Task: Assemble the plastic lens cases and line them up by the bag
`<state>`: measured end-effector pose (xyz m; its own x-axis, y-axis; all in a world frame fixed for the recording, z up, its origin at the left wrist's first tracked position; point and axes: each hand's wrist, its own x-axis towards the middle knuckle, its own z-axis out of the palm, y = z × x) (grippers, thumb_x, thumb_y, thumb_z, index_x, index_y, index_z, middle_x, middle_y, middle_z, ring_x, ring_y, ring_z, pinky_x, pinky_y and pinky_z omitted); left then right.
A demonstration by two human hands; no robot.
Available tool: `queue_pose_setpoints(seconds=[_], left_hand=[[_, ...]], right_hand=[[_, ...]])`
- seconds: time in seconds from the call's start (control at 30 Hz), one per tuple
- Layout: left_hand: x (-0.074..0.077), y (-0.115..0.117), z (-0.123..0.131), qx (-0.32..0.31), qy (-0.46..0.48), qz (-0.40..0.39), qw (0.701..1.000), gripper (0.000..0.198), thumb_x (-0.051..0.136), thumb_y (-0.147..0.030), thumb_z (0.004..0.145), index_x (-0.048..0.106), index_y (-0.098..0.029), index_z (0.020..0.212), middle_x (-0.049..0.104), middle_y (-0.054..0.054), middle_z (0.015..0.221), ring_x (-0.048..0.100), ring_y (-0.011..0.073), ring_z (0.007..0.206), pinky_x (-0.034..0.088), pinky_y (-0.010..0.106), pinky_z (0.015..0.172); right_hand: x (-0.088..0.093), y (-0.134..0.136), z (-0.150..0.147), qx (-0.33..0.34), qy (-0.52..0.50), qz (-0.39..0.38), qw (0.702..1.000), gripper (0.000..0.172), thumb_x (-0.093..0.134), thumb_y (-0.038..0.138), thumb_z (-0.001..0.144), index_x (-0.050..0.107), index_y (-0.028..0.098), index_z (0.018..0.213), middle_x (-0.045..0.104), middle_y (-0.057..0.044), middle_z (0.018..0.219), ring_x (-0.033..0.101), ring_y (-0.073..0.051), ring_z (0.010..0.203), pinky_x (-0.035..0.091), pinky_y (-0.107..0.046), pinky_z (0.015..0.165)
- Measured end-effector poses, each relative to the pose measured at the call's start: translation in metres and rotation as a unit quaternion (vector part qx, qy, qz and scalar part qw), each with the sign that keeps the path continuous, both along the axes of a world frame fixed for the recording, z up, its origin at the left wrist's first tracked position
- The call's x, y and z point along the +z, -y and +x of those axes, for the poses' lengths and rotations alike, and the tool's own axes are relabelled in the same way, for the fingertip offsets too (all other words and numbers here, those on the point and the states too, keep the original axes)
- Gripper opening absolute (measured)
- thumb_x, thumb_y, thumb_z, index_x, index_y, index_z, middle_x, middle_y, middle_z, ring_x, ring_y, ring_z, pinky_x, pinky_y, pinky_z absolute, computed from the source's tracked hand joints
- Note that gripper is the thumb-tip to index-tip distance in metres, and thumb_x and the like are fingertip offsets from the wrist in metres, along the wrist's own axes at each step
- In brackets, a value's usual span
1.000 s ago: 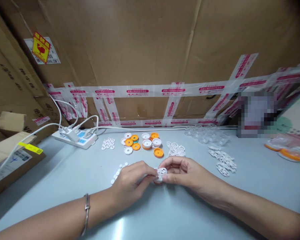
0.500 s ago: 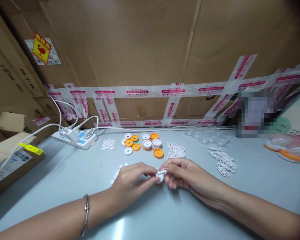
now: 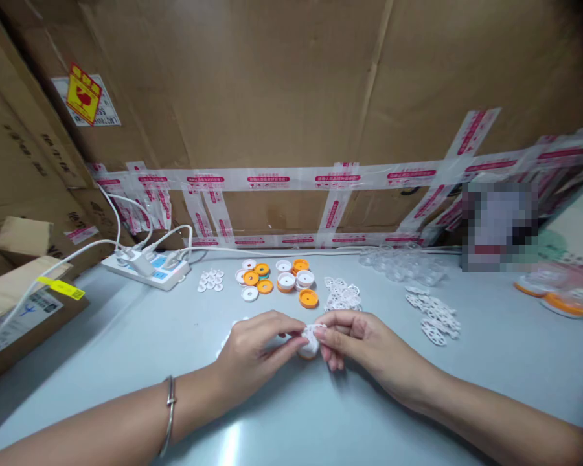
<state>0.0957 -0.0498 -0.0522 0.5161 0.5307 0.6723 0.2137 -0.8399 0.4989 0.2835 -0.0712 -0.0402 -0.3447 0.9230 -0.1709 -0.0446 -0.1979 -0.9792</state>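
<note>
a smooth pale grey-blue table (image 3: 369,417) reflects a bright streak near its front edge. along the back lie a white power strip (image 3: 168,275), small white discs (image 3: 212,283), flat orange and white rings (image 3: 256,279), shallow orange and white cups (image 3: 290,283), partly stacked, and clear domes (image 3: 402,264). white openwork pieces (image 3: 342,296) lie beside the cups; more openwork discs (image 3: 433,315) spread farther right, and orange-rimmed clear-topped pieces (image 3: 568,303) sit near the right edge.

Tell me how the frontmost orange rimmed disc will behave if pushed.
The orange rimmed disc lies flat and low, so it would probably slide rather than tip. Its round edge could let it roll if stood up. Its plastic look suggests it is light and stiff.
</note>
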Motion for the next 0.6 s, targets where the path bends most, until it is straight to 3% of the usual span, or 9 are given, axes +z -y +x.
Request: queue_pose_setpoints(seconds=[0.2,0.3,0.37,0.43,0.5,0.6], left_hand=[[-0.002,0.0,0.0,-0.003,0.005,0.029,1.0,0.012,0.058,-0.008,0.081,0.063,-0.015,0.09,0.071,0.004,0.077,0.066,0.0116,0.068,0.053,0.019,0.064],[-0.004,-0.002,-0.001,0.009,0.015,0.014,1.0,0.014,0.059,-0.006,0.08,0.064,-0.016,0.089,0.071,0.004,0.078,0.066,0.012,0.069,0.053,0.02,0.064],[-0.004,-0.002,-0.002,0.023,0.017,-0.009,1.0,0.014,0.06,-0.006,0.079,0.064,-0.016,0.088,0.071,0.004,0.079,0.066,0.0122,0.07,0.053,0.021,0.066],[-0.005,-0.003,-0.002,0.036,0.016,-0.032,0.999,0.012,0.061,-0.007,0.078,0.065,-0.015,0.086,0.07,0.004,0.079,0.066,0.0123,0.07,0.053,0.021,0.066],[-0.004,-0.004,-0.001,0.041,0.014,-0.046,0.998,0.01,0.062,-0.008,0.078,0.065,-0.015,0.085,0.07,0.004,0.078,0.065,0.0123,0.07,0.052,0.021,0.066],[-0.004,-0.004,-0.001,0.039,0.011,-0.053,0.998,0.009,0.061,-0.009,0.079,0.066,-0.014,0.084,0.07,0.004,0.077,0.065,0.0121,0.069,0.052,0.02,0.065]], right_hand=[[-0.002,-0.001,-0.001,0.007,0.027,0.0,1.0,0.042,0.069,0.054,0.063,0.063,0.013,0.071,0.059,0.002,0.056,0.05,-0.007,0.048,0.041,-0.021,0.052],[0.003,-0.011,0.012,-0.022,0.088,0.049,0.995,0.047,0.064,0.061,0.064,0.063,0.015,0.073,0.056,0.002,0.053,0.049,-0.008,0.046,0.04,-0.022,0.049],[0.007,-0.023,0.03,-0.1,0.154,0.129,0.974,0.045,0.057,0.06,0.07,0.062,0.016,0.076,0.057,0.001,0.057,0.051,-0.011,0.051,0.042,-0.024,0.053],[0.008,-0.039,0.052,-0.185,0.251,0.21,0.927,0.038,0.054,0.054,0.075,0.062,0.018,0.079,0.058,0.0,0.063,0.054,-0.014,0.059,0.043,-0.027,0.059],[0.004,-0.053,0.072,-0.171,0.353,0.221,0.893,0.032,0.052,0.048,0.075,0.063,0.018,0.081,0.062,-0.003,0.072,0.056,-0.016,0.065,0.043,-0.029,0.061],[-0.007,-0.066,0.087,-0.142,0.393,0.211,0.884,0.023,0.06,0.039,0.068,0.066,0.019,0.079,0.064,-0.003,0.068,0.054,-0.018,0.06,0.041,-0.031,0.058]])
